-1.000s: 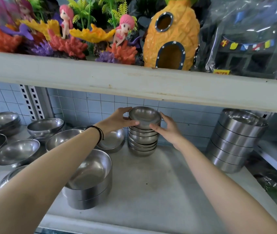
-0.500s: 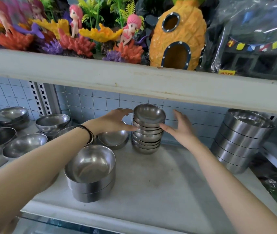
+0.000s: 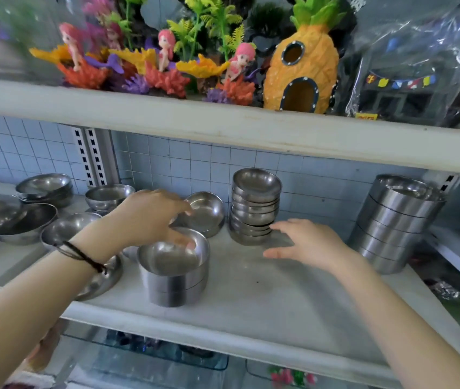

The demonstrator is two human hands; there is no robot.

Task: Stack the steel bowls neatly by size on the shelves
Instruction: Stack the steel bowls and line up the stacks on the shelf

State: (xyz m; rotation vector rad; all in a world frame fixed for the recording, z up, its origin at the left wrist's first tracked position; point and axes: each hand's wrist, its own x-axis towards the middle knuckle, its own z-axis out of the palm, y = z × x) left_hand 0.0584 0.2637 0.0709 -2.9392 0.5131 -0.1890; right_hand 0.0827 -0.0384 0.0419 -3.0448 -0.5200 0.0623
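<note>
A stack of several small steel bowls (image 3: pixel 254 209) stands at the back of the white shelf (image 3: pixel 265 299). My right hand (image 3: pixel 304 242) hovers open just right of its base, fingers spread, holding nothing. My left hand (image 3: pixel 150 217) is over the short stack of straight-sided steel bowls (image 3: pixel 174 269) near the front, fingers curved down toward its far rim and inside; no grip is visible. A single shallow bowl (image 3: pixel 209 211) sits behind that stack. A tall stack of larger straight-sided bowls (image 3: pixel 394 223) stands at the right.
More loose steel bowls (image 3: pixel 27 223) and a low pile (image 3: pixel 46 188) lie on the shelf's left part. The upper shelf board (image 3: pixel 223 127) hangs low overhead, loaded with aquarium ornaments and a pineapple house (image 3: pixel 301 63). A tiled wall closes the back.
Both hands have let go of the small bowl stack and pulled back. The left hand dropped over the straight-sided stack; the right sank beside the small stack's base. The view shifted right.
</note>
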